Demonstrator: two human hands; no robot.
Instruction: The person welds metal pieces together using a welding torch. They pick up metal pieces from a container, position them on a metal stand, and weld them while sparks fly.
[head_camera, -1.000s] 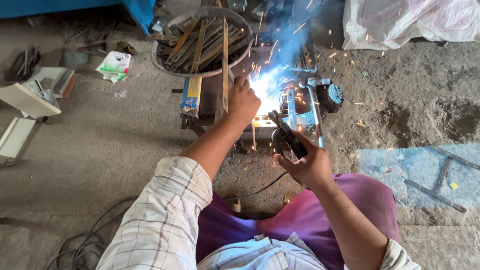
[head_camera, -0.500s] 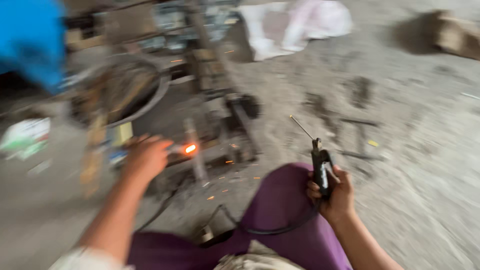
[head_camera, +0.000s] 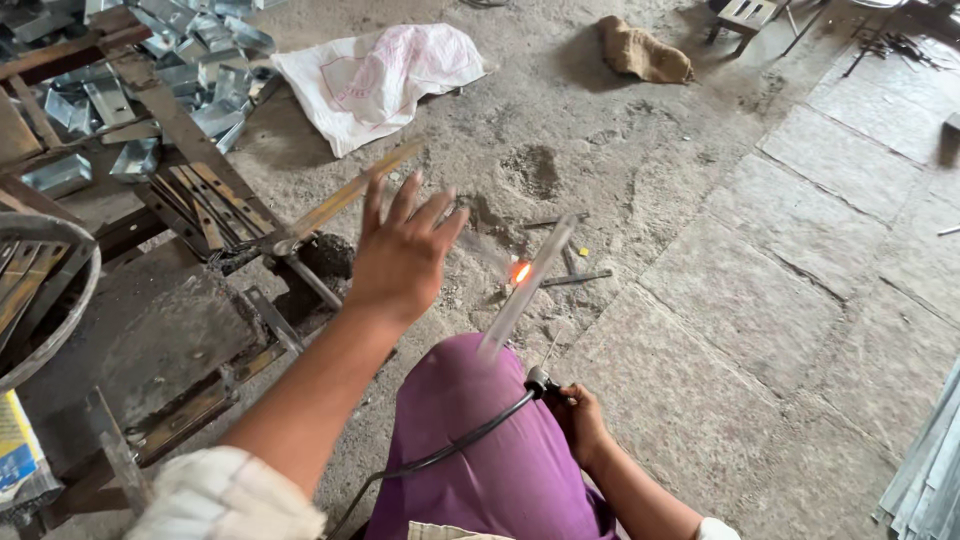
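My left hand (head_camera: 400, 255) is raised in the air with its fingers spread and nothing in it. Just right of it a blurred pale metal strip (head_camera: 528, 285) with a glowing orange spot is in the air above the ground. A long yellowish metal bar (head_camera: 340, 203) shows behind the left hand, also blurred. My right hand (head_camera: 582, 425) rests beside my purple-clad knee (head_camera: 490, 450) and grips a black welding electrode holder (head_camera: 541, 382). The holder's dark cable (head_camera: 440, 458) runs back across the knee.
A rusty metal work frame (head_camera: 200, 330) stands at the left, with a round basket rim (head_camera: 70, 300) beside it. Shiny metal brackets (head_camera: 150, 70) are heaped at top left. A white sack (head_camera: 380, 75) and a brown cloth (head_camera: 645, 50) lie beyond. Stone slabs (head_camera: 800, 300) cover the right; metal sheets (head_camera: 930, 480) are at the corner.
The welding sparks have stopped. My left hand has come off the workpiece and opened. The right hand with the holder has dropped to the knee. The view has swung right.
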